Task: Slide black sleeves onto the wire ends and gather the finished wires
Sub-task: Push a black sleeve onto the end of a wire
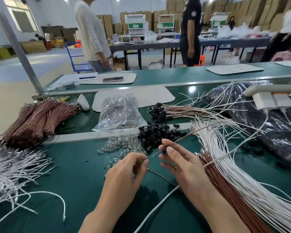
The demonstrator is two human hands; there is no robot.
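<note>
Bench [77, 174]: bare green area near the front edge, under and L of both grips. Loose white wires [10, 167] crowd the L edge. 1 white bundle [213, 145] and 1 brown bundle [225, 180] crowd the R edge.

R grip [180, 163]: thumb and fingertips pinch 1 brown wire [183, 138]. 1 black sleeve [164, 150] sits on it at the fingertips, pale tip protruding L.

L grip [126, 172]: fingers curled, thumb-index closed; contents cannot be told. 1 dark wire [161, 177] exits beneath it toward the R wrist.

Sleeve pile [154, 133] lies just beyond the grips, w/ the clear-bulb pile [123, 147] touching its L side; qty of each uncountable.

Finished wires [175, 111]: 1 fan, mid-bench, sleeved ends pointing L.
</note>
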